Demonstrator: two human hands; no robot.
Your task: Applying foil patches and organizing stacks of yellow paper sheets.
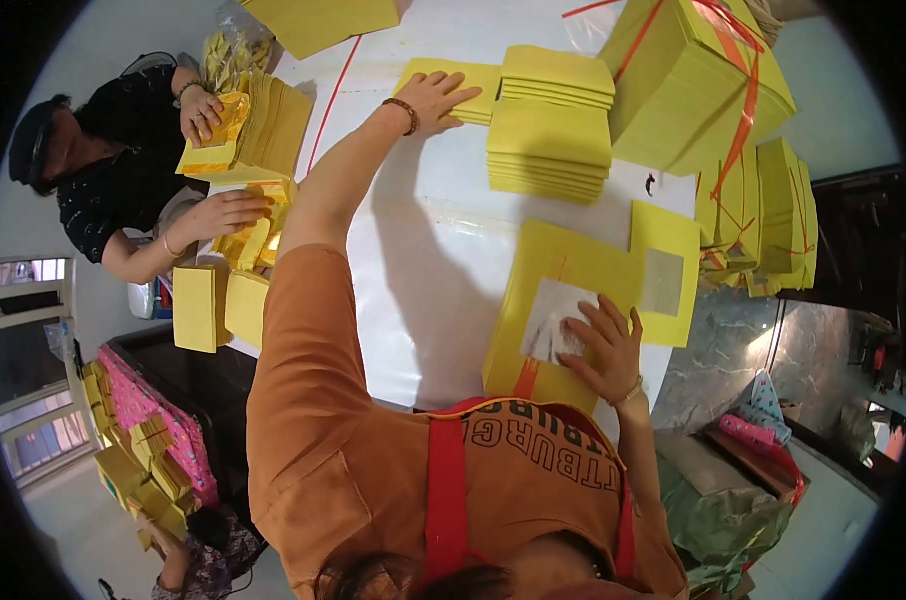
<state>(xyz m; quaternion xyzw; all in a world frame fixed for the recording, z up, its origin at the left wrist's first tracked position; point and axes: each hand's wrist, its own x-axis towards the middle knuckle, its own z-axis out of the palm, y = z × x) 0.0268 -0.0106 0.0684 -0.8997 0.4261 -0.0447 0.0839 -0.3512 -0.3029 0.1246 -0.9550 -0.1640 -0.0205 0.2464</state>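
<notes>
- left hand (436,103) is spread flat on a small yellow stack (487,82)
- right hand (608,352): fingers wide too, touching the whitish square (548,315) on a bigger yellow stack (583,255)

Part of the white patch (546,312) out of sight under the right hand (607,354)

the paper stack (550,140) was yellow, the tabletop (398,325) white, the strap (446,490) red, the shirt (308,440) orange-brown, the cloth (163,405) patterned pink.
</notes>
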